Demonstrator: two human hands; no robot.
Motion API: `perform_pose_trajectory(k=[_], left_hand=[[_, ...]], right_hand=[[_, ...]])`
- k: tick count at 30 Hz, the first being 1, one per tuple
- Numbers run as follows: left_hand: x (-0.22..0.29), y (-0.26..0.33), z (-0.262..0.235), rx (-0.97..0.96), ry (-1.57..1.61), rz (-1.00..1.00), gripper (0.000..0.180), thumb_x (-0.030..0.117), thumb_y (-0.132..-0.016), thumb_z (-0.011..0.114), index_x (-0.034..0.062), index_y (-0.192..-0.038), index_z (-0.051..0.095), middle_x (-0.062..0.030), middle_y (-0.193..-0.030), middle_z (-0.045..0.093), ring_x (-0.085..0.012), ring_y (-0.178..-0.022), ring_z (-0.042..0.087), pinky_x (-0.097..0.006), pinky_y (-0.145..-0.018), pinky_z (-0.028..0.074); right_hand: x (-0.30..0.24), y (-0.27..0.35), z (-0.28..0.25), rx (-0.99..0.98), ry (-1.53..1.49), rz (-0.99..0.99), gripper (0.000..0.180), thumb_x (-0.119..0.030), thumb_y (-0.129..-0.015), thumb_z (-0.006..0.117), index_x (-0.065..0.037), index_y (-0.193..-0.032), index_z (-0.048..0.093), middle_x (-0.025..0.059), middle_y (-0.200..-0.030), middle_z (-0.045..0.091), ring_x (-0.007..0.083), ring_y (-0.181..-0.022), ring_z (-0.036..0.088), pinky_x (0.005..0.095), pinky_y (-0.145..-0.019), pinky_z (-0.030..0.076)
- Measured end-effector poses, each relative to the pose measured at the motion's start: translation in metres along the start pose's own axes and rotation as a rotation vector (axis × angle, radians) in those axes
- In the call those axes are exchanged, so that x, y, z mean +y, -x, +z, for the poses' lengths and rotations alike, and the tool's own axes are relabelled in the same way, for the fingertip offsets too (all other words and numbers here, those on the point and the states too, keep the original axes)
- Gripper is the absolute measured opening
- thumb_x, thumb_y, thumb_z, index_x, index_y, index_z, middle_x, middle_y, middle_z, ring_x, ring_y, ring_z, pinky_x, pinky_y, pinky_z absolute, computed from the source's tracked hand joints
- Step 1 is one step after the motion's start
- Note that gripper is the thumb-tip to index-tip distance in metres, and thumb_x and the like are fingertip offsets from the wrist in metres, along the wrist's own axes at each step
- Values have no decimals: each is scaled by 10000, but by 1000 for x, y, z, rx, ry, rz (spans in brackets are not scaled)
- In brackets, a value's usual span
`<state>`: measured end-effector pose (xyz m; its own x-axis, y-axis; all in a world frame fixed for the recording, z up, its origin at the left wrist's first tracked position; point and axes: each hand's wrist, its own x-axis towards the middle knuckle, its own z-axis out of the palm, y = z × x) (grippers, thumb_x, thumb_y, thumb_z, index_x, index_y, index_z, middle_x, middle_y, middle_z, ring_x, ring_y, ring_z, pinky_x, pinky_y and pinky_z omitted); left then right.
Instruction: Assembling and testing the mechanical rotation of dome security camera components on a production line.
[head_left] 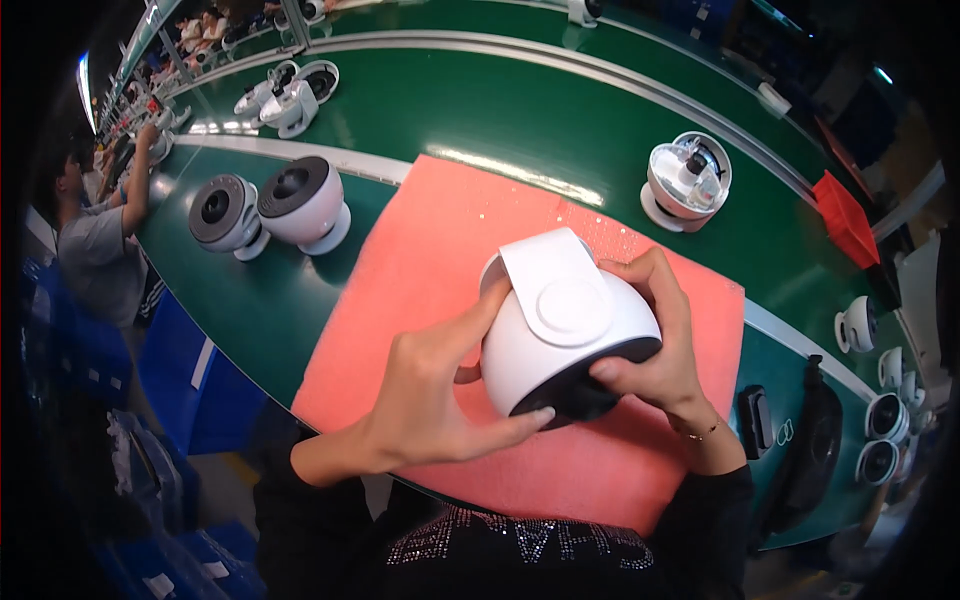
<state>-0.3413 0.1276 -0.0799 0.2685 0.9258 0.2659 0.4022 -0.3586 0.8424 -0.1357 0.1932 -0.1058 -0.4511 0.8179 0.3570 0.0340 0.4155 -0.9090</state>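
A white dome camera (565, 330) is gripped above the pink mat (420, 260) by the left hand (430, 400) and right hand (655, 345), its dark, seemingly lens-bearing face turned downward.

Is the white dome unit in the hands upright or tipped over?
Tipped: the white dome unit shows its base plate upward and its dark face toward the person, gripped by left hand and right hand.

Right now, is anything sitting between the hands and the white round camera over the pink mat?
Nothing visible. The left hand and right hand both already grip the white camera directly, above the pink mat. The other cameras stand off to the side on the green belt.
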Motion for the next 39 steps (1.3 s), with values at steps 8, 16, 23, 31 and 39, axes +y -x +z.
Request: perform_pose_trajectory(k=[8,16,23,31,39], left_hand=[[-56,-63,-25,-10,716,46,639,235,-776,642,-34,-1277,352,-130,-1220,470,-219,-1134,466,-364,-986,354],[-79,-138,26,461,1126,-30,836,742,-737,406,156,-1329,326,-65,-1306,414,-254,-1196,412,-431,-979,366],[-94,-187,45,236,968,-316,782,697,-737,467,112,-1254,416,-104,-1215,486,-251,-1087,518,-447,-871,470],[-166,-213,86,127,831,-573,639,422,-736,683,71,-1205,427,-163,-1145,431,-295,-992,509,-383,-852,451],[-172,-218,107,319,1044,-518,1062,352,-705,739,120,-1386,-41,-204,-1384,194,-376,-1214,358,-461,-989,329]], right_hand=[[6,-39,10,53,-140,-112,989,-190,-638,775,-75,-1378,129,157,-1315,331,271,-1188,418,404,-941,411],[25,-74,31,380,53,-192,964,-68,-583,758,-110,-1386,227,184,-1250,457,301,-1142,487,400,-961,418],[91,-91,-5,513,-260,-24,887,-125,-633,778,-87,-1357,267,147,-1204,476,236,-1061,519,321,-868,464],[166,-86,-43,413,-840,581,723,-448,-736,689,-98,-1269,348,130,-1074,506,246,-971,549,390,-840,454],[168,-72,-75,1471,-943,203,684,-166,-796,643,-103,-1262,146,168,-1279,286,277,-1018,495,427,-846,454]])
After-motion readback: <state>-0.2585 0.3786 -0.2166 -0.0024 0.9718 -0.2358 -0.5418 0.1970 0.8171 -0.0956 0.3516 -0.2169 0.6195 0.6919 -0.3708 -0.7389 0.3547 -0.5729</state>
